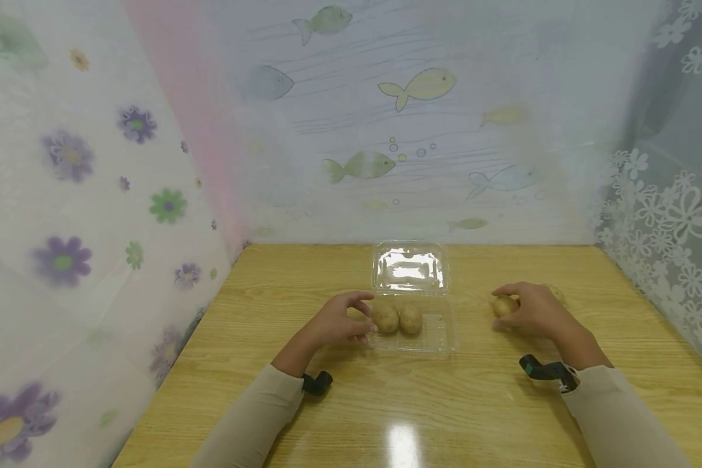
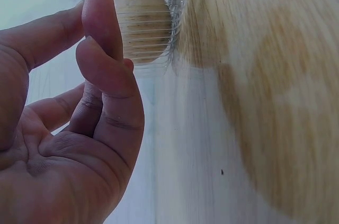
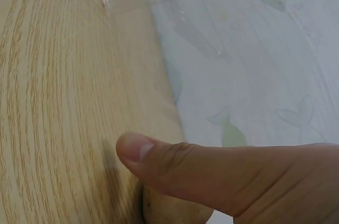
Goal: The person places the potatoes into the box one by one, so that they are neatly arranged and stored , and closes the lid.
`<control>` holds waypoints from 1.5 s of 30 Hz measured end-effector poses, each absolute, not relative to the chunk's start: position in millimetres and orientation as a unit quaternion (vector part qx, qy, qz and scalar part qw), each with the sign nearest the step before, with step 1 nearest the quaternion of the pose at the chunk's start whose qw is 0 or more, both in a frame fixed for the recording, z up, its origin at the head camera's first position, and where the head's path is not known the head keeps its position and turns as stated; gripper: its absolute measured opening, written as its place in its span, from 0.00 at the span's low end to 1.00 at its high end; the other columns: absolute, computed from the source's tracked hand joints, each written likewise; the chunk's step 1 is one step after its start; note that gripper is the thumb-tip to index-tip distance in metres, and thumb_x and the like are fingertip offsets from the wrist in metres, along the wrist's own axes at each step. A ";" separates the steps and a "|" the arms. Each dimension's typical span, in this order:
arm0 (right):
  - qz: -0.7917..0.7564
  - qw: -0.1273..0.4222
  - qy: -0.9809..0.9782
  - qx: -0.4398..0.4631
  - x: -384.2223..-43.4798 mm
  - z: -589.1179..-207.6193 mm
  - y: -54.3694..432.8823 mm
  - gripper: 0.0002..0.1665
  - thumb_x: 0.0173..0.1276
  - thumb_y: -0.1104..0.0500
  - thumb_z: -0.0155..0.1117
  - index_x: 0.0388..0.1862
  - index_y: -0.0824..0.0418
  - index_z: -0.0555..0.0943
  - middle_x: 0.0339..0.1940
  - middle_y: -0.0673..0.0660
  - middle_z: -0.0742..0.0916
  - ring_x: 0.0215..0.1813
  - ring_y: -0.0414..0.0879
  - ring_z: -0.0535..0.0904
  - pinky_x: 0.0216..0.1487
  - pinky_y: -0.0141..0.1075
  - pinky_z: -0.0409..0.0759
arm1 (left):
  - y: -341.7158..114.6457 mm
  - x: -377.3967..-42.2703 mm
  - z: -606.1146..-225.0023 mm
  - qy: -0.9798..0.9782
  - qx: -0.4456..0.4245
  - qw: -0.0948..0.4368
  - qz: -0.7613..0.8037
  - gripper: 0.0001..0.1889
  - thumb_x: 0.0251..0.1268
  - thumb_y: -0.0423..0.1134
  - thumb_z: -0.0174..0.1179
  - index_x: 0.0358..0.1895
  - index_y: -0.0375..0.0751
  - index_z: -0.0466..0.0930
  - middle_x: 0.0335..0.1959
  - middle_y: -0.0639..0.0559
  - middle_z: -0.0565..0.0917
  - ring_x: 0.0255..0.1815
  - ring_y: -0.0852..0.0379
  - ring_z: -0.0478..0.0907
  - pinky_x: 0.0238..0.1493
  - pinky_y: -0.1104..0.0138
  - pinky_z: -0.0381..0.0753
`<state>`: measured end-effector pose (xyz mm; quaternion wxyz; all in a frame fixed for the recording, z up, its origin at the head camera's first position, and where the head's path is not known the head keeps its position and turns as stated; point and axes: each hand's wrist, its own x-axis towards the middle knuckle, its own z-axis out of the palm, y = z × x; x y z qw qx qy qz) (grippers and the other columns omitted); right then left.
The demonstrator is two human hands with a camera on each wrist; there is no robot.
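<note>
My left hand [image 1: 342,320] is at the left end of a clear plastic clamshell container [image 1: 439,331], its fingers loosely curved and the tips right at the container's side. Two potatoes lie side by side in the base, one potato [image 1: 385,319] nearer that hand and another potato [image 1: 411,320] just right of it. Through the ribbed wall a potato [image 2: 143,28] shows in the left wrist view. Over on the right, my right hand [image 1: 532,312] grips a potato [image 1: 506,307] between thumb and fingers. Part of that potato [image 3: 175,208] appears below the thumb in the right wrist view.
The container's lid [image 1: 411,268] lies folded back, away from me. Beyond my right hand another potato [image 1: 556,294] is partly hidden. All stand on a wood-grain table [image 1: 444,403], with printed sheets [image 1: 351,214] hanging at its back and sides.
</note>
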<state>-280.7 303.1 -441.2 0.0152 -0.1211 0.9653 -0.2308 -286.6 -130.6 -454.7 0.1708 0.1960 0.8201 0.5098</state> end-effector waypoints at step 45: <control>-0.223 -0.002 0.967 -0.126 -276.9 -432.4 300.2 0.38 0.60 0.55 0.79 0.66 0.70 0.79 0.59 0.74 0.84 0.52 0.67 0.84 0.46 0.56 0.85 | -129.6 -285.8 -453.9 0.820 0.194 0.170 0.512 0.40 0.63 0.42 0.75 0.77 0.47 0.68 0.56 0.48 0.81 0.31 0.48 0.90 0.32 0.61 0.87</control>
